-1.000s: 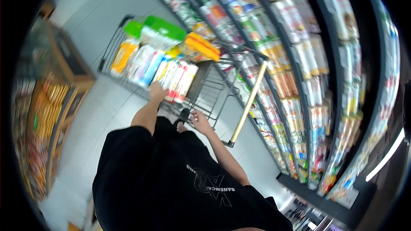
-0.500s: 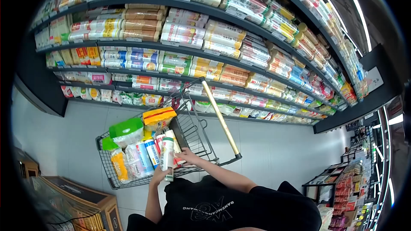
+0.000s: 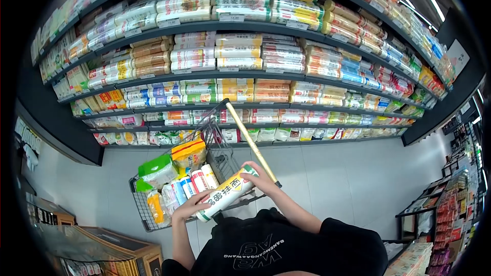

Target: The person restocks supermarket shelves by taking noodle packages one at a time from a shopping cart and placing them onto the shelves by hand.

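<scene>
We recorded the left hand [image 3: 192, 206] and right hand [image 3: 260, 178] gripping a noodle roll [image 3: 225, 194], lower centre, near the loaded cart [image 3: 141, 208], lower left.

The single view comes from a camera on the person's head, looking forward and steeply down past the black shirt [image 3: 317, 243], which is nearest. It sees into the cart [image 3: 140, 208] from above at close range, the handle [image 3: 250, 140] edge to the right. Beyond, it faces the shelves [image 3: 245, 75] nearly square on; the wide lens curves them, with dark corners around.
</scene>
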`<act>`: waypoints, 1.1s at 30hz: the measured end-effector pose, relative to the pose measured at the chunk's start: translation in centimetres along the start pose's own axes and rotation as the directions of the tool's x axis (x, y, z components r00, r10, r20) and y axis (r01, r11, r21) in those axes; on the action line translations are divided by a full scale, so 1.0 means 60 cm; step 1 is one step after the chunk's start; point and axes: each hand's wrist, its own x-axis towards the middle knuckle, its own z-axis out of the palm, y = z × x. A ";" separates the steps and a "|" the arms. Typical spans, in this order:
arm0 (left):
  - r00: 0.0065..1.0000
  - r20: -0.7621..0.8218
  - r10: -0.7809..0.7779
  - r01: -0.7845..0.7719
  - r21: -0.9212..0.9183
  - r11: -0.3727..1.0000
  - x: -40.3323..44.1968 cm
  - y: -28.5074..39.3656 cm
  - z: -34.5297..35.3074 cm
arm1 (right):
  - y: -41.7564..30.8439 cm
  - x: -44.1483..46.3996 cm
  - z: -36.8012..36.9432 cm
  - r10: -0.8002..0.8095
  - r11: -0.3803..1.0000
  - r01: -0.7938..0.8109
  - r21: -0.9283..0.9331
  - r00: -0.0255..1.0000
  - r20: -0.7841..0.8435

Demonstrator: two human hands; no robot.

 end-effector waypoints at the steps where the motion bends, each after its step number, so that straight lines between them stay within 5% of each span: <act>1: 1.000 0.000 0.016 -0.016 -0.185 0.983 0.013 0.004 0.022 | 0.001 -0.018 -0.033 -0.132 0.991 0.132 -0.009 0.991 -0.029; 4: 0.977 -0.164 0.139 -0.201 -0.464 0.863 0.081 0.026 0.121 | -0.035 -0.079 -0.143 -0.332 0.941 0.334 0.055 0.942 -0.043; 6: 0.921 -0.388 0.029 -0.265 -0.571 0.777 0.148 0.021 0.203 | -0.049 -0.125 -0.211 -0.481 0.876 0.482 0.028 0.876 -0.028; 8: 0.790 -0.613 0.011 -0.346 -0.430 0.834 0.239 -0.009 0.286 | -0.039 -0.151 -0.291 -0.594 0.771 0.573 -0.278 0.804 0.009; 10: 0.740 -0.673 0.008 -0.396 -0.426 0.813 0.289 0.020 0.356 | -0.062 -0.192 -0.345 -0.735 0.553 0.648 -0.523 0.676 0.061; 13: 0.716 -0.685 0.136 -0.412 -0.257 0.874 0.339 0.053 0.420 | -0.096 -0.255 -0.410 -0.741 0.546 0.643 -0.537 0.670 0.048; 19: 0.740 -0.522 0.424 -0.480 0.032 0.877 0.399 0.202 0.457 | -0.129 -0.261 -0.520 -0.811 0.444 0.669 -0.597 0.583 0.050; 22: 0.710 -0.356 0.608 -0.531 0.296 0.793 0.428 0.286 0.439 | -0.200 -0.237 -0.558 -0.868 0.346 0.683 -0.643 0.494 0.058; 26: 0.676 -0.205 0.708 -0.610 0.383 0.694 0.455 0.419 0.451 | -0.299 -0.180 -0.618 -0.899 0.270 0.687 -0.675 0.430 0.078; 30: 0.390 0.053 0.919 -0.637 0.737 0.228 0.540 0.500 0.375 | -0.400 -0.103 -0.666 -0.933 0.095 0.719 -0.689 0.306 0.190; 33: 0.272 0.131 0.953 -0.562 0.826 0.047 0.606 0.562 0.322 | -0.477 -0.034 -0.693 -0.932 0.001 0.716 -0.698 0.254 0.259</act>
